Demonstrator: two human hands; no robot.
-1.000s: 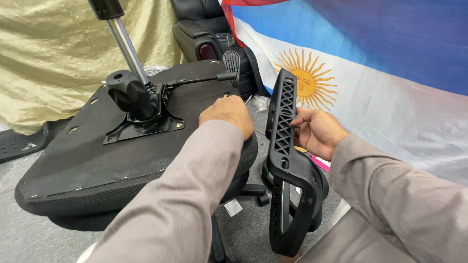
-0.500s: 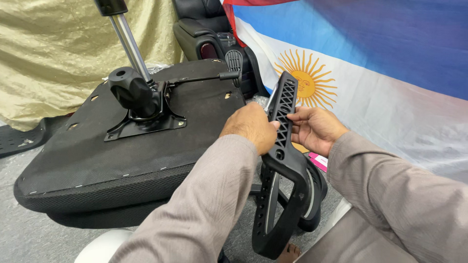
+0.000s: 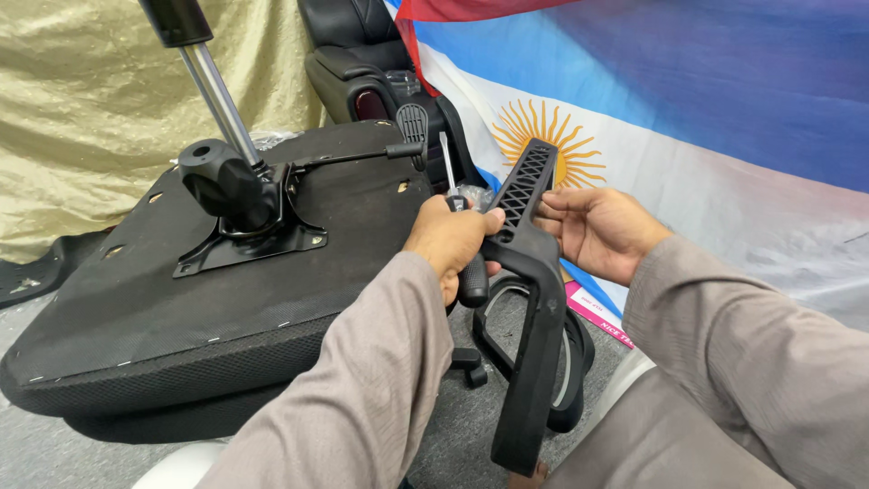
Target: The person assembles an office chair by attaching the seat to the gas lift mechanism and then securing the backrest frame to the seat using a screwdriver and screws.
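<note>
A screwdriver (image 3: 460, 237) is being gripped tight by the left hand (image 3: 450, 243), while the black armrest (image 3: 529, 272) is being held by the right hand (image 3: 597, 231), fingers curled round it.

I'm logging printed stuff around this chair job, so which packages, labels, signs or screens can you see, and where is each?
Flag cloth: draped at right behind the hands; blue and white bands, yellow sun, red corner.
Flat pink-and-white printed package: on the floor under the right hand, mostly hidden.
No screens.

A black plastic armrest (image 3: 534, 299) is standing tilted toward one o'clock; a black-handled screwdriver (image 3: 462, 226) is pointing up toward twelve.
</note>
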